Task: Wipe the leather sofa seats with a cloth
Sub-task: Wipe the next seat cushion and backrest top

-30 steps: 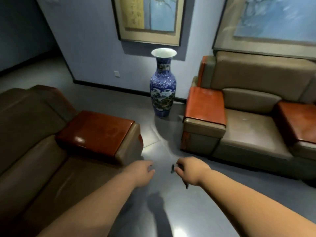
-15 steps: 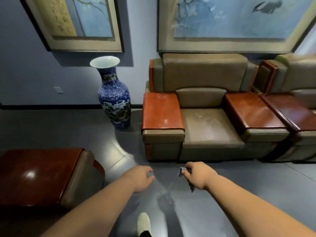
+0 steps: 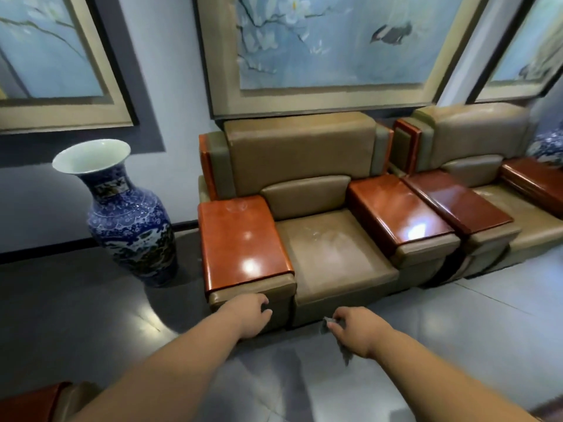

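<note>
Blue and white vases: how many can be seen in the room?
2. One vase stands on the floor left of the sofa. A second vase shows partly at the right edge. Others may be out of view.

Blue-and-white vase (image 3: 128, 214) stood upright on glossy grey floor (image 3: 475, 336), beyond and left of the hands. Three framed paintings hung on the wall beyond them: left one (image 3: 51, 65), centre one (image 3: 332, 47), right one (image 3: 527, 53). A second blue-and-white vase (image 3: 548, 146) showed partly at far right.
</note>
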{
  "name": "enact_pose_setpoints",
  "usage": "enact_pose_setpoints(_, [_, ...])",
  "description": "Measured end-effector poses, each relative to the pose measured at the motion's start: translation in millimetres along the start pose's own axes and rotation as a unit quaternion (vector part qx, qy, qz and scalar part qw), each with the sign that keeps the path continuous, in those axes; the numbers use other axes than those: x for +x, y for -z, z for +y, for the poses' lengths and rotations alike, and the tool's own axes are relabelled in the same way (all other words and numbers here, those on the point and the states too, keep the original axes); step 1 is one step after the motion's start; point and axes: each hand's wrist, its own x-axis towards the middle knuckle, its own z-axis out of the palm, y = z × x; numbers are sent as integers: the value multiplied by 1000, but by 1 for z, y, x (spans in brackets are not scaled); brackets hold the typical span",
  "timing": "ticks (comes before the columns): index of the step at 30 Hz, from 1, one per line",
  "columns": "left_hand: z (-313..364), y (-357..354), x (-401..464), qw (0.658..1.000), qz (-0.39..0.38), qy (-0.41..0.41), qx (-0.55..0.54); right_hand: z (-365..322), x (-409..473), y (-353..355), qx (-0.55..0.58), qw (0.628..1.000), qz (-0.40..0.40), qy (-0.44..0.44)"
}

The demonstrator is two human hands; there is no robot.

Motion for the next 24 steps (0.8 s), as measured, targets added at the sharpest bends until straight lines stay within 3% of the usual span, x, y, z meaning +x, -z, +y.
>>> enact_pose_setpoints(10, [41,28,99,999,-26,-38,10,65,90,36,40,996,-51,-62])
enact_pose_setpoints(17, [76,77,181,1000,0,21,-18,101,183,114,12,993,-117,-8])
enact_pose_setpoints(24, [131,113,257,998,-1,53,-40,150,259,219,168,979,-113,-4])
